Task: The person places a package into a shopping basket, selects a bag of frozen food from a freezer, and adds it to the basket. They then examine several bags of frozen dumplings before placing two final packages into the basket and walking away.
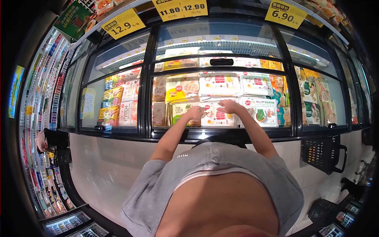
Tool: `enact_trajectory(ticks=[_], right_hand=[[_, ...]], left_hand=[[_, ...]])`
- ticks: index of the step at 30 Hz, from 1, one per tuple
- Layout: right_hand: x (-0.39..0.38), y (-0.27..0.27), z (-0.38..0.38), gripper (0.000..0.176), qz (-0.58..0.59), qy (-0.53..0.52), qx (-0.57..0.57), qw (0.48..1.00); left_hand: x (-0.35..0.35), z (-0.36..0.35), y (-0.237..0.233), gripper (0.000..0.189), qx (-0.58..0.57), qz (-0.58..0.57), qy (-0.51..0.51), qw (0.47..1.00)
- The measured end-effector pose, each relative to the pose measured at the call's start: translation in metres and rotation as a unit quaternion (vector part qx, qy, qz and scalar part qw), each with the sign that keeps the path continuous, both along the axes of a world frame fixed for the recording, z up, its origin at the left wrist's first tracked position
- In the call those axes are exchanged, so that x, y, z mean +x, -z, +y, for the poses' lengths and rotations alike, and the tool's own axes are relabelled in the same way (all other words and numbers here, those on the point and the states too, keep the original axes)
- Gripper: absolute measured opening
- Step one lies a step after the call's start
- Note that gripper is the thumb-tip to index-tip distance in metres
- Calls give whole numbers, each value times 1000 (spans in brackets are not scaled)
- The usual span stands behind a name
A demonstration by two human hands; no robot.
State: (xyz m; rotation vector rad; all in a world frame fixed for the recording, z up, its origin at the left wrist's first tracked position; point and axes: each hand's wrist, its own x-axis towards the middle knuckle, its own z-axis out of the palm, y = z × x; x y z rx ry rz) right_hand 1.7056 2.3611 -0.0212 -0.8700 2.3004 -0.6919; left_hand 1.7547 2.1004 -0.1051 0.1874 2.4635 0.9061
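Note:
A white frozen-food package [219,117] with red print lies in the front row of the chest freezer, between my hands. My left hand [195,113] is closed at its upper left edge, fingertips pointing right. At its upper edge, farther right, my right hand [229,106] has its fingers curled inward. Behind it sits another stack of white packages [219,83]. A yellow package [182,90] is to the left, and a white package with a green picture [260,114] is to the right. The palms and the undersides of the fingers are hidden.
The black freezer frame [221,134] runs in front of me, with a glass lid and its handle [222,62] farther back. Yellow price signs [286,14] hang above. A black shopping basket [321,154] stands at right; stocked shelves [39,118] line the left. A person [55,142] is at far left.

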Motion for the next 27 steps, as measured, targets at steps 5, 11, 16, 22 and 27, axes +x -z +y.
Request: enact_trajectory(ticks=[5, 11, 16, 22, 27], right_hand=[[38, 34, 57, 47, -100, 80, -72, 989], [36, 45, 89, 44, -175, 132, 2, 976], [26, 53, 44, 43, -143, 155, 40, 977], [18, 56, -61, 43, -185, 99, -31, 977], [-9, 76, -142, 39, -390, 243, -90, 883]], left_hand=[[52, -30, 1, 25, 100, -141, -241, 955], [48, -24, -3, 24, 149, -213, -327, 908], [31, -30, -24, 29, 199, -248, -331, 888], [8, -66, -9, 20, 270, -269, -455, 805], [-20, -108, 67, 15, 287, -214, -599, 717]])
